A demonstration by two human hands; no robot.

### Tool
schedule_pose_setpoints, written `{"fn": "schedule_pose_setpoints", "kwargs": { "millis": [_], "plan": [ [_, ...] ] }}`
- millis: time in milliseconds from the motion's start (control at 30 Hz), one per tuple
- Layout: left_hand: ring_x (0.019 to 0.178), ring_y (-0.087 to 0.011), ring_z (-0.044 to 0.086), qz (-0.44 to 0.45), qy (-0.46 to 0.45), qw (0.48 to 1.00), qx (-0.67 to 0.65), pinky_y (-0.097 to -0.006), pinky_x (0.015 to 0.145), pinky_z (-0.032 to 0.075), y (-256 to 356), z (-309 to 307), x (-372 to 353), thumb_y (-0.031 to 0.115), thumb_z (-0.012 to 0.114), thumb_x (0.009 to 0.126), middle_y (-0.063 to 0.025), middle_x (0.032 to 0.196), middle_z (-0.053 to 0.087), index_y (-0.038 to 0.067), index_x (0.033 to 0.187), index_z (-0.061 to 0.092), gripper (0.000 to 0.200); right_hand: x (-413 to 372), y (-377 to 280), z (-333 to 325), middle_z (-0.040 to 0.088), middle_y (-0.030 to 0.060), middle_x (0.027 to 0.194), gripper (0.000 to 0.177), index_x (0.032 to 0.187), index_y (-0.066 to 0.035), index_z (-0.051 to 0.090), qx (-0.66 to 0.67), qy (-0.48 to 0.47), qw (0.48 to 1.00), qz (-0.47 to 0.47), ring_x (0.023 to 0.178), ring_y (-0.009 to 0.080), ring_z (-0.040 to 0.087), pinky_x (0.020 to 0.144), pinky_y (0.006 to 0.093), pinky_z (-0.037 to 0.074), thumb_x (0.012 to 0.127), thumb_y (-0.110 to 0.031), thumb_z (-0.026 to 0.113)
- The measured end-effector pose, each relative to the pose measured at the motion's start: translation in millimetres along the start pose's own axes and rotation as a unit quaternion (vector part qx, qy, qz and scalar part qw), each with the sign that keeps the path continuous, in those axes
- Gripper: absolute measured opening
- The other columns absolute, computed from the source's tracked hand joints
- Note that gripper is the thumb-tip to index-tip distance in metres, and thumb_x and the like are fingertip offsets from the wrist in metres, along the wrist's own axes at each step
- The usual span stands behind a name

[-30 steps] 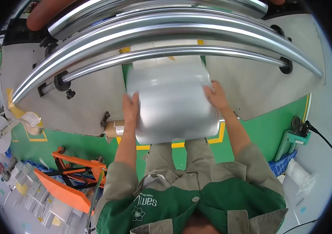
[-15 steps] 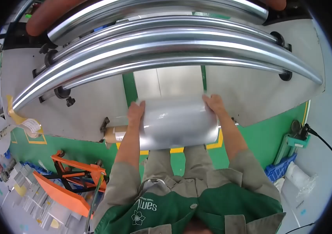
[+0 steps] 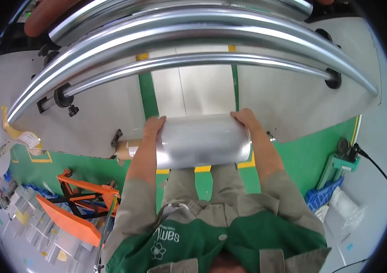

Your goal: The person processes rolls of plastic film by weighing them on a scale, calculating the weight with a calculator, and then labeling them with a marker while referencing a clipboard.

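Left hand and right hand closed on a silvery roll

Both hands hold the far edge of the silvery roll, one at each corner, well apart from each other. The left hand is curled in, its thumb side turned toward the middle of the roll; the right hand is bent over the opposite corner in much the same way. The undersides of the fingers are hidden, so how tightly they press cannot be told.

The silvery roll lies crosswise in front of the person, above the trouser legs. A brown core with a white label sticks out past its left end, beyond the left forearm, and a short metal shaft end shows beyond the right wrist.

Past the roll, a pale surface with a thin seam runs away between two grey panels. Over it cross a slim metal bar and, farther off, thicker shiny rollers.

Yellow tape hangs at the left panel's outer side. Below, on the green floor, stands an orange frame to the left; to the right are a blue crate and a white wrapped bundle.
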State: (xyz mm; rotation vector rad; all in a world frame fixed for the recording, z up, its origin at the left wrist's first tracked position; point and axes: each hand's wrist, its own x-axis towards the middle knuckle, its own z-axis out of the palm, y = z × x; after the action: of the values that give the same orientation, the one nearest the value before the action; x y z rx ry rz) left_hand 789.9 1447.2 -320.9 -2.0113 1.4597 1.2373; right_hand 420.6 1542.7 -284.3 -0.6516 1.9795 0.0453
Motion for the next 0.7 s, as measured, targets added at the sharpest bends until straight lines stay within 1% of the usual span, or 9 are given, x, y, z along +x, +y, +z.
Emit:
{"fn": "schedule_pose_setpoints", "kwargs": {
  "millis": [67, 233, 333, 367, 433, 500, 533, 600, 700],
  "plan": [
    [0.102, -0.0397, 0.057, -0.036, -0.044, 0.998, 0.002, -0.0434, 0.089, 0.045, -22.2, 15.3, -3.4, 0.05, 0.056, 0.076, -0.0278, 0.106, 0.059, -0.005, 0.105, 0.059, 0.062, -16.3, 4.6, 15.0, 0.061, 0.0204, 0.059, 0.043, 0.062, 0.003, 0.063, 0.005, 0.014, 1.0, 0.026, 0.059, 0.0344, 0.062, 0.062, 0.0429, 0.05, 0.071, -0.04, 0.058],
    [0.1, -0.0383, 0.058, -0.005, -0.015, 0.998, 0.056, -0.0418, 0.089, 0.045, -17.6, 18.3, -1.5, 0.052, 0.057, 0.074, -0.0267, 0.104, 0.061, -0.005, 0.095, 0.065, 0.062, 9.2, 26.0, 33.6, 0.063, 0.0209, 0.066, 0.043, 0.064, 0.003, 0.064, -0.063, 0.047, 0.996, -0.03, 0.072, 0.0348, 0.064, 0.075, 0.0405, 0.049, 0.073, -0.039, 0.058],
    [0.098, -0.0387, 0.059, 0.018, 0.008, 0.997, 0.071, -0.0416, 0.086, 0.046, -15.2, 13.0, -9.6, 0.052, 0.059, 0.075, -0.0271, 0.1, 0.062, -0.006, 0.096, 0.064, 0.062, -20.3, 12.4, 18.7, 0.064, 0.0224, 0.071, 0.045, 0.07, 0.005, 0.064, -0.027, 0.062, 0.997, -0.034, 0.071, 0.036, 0.064, 0.075, 0.0409, 0.049, 0.073, -0.04, 0.061],
    [0.096, -0.0394, 0.059, 0.034, 0.042, 0.998, 0.036, -0.0417, 0.084, 0.046, -14.7, 11.9, -17.6, 0.048, 0.06, 0.076, -0.0265, 0.097, 0.062, -0.007, 0.096, 0.062, 0.058, -15.3, 20.2, 19.4, 0.064, 0.0231, 0.078, 0.049, 0.082, 0.006, 0.063, -0.01, 0.021, 1.0, 0.008, 0.077, 0.0359, 0.064, 0.076, 0.0424, 0.048, 0.075, -0.042, 0.063],
    [0.09, -0.0399, 0.059, 0.087, 0.137, 0.986, -0.05, -0.0417, 0.079, 0.046, -14.2, 3.6, -62.1, 0.039, 0.063, 0.079, -0.0256, 0.092, 0.062, -0.007, 0.096, 0.058, 0.049, -41.0, 38.2, 27.9, 0.062, 0.0179, 0.085, 0.046, 0.094, 0.003, 0.057, -0.018, 0.188, 0.975, -0.117, 0.078, 0.0271, 0.061, 0.068, 0.037, 0.047, 0.077, -0.039, 0.067],
    [0.084, -0.0373, 0.058, 0.143, 0.223, 0.948, -0.173, -0.0413, 0.075, 0.045, -24.6, 12.3, -117.7, 0.028, 0.065, 0.08, -0.0226, 0.09, 0.061, -0.006, 0.098, 0.054, 0.04, -84.6, 61.6, 36.7, 0.061, 0.0131, 0.083, 0.035, 0.091, 0.0, 0.056, 0.132, 0.209, 0.948, -0.202, 0.077, 0.0192, 0.059, 0.068, 0.0315, 0.046, 0.08, -0.031, 0.067],
    [0.082, -0.035, 0.057, 0.162, 0.247, 0.923, -0.245, -0.0409, 0.073, 0.044, -37.6, 21.7, -137.0, 0.023, 0.066, 0.081, -0.0201, 0.091, 0.06, -0.005, 0.099, 0.053, 0.036, -121.3, 63.0, 29.5, 0.061, 0.0095, 0.084, 0.026, 0.093, 0.0, 0.056, 0.126, 0.171, 0.962, -0.172, 0.077, 0.0142, 0.056, 0.068, 0.0291, 0.044, 0.081, -0.021, 0.067],
    [0.082, -0.0284, 0.055, 0.168, 0.217, 0.906, -0.321, -0.0381, 0.073, 0.043, -55.2, 31.3, -168.3, 0.022, 0.067, 0.08, -0.0133, 0.094, 0.057, -0.003, 0.105, 0.052, 0.038, -136.4, 105.8, 46.6, 0.061, 0.0092, 0.105, 0.038, 0.112, 0.0, 0.052, 0.229, 0.134, 0.933, -0.244, 0.088, 0.0136, 0.056, 0.078, 0.0308, 0.045, 0.083, -0.021, 0.066],
    [0.083, -0.0239, 0.055, 0.247, 0.248, 0.891, -0.291, -0.0335, 0.077, 0.044, -57.1, 25.4, -156.3, 0.019, 0.065, 0.08, -0.0111, 0.094, 0.058, -0.005, 0.111, 0.052, 0.041, -133.5, 82.3, 26.4, 0.059, 0.0095, 0.11, 0.046, 0.123, -0.001, 0.048, 0.302, 0.109, 0.905, -0.277, 0.095, 0.0139, 0.054, 0.084, 0.028, 0.043, 0.084, -0.02, 0.066]
  ]
}}
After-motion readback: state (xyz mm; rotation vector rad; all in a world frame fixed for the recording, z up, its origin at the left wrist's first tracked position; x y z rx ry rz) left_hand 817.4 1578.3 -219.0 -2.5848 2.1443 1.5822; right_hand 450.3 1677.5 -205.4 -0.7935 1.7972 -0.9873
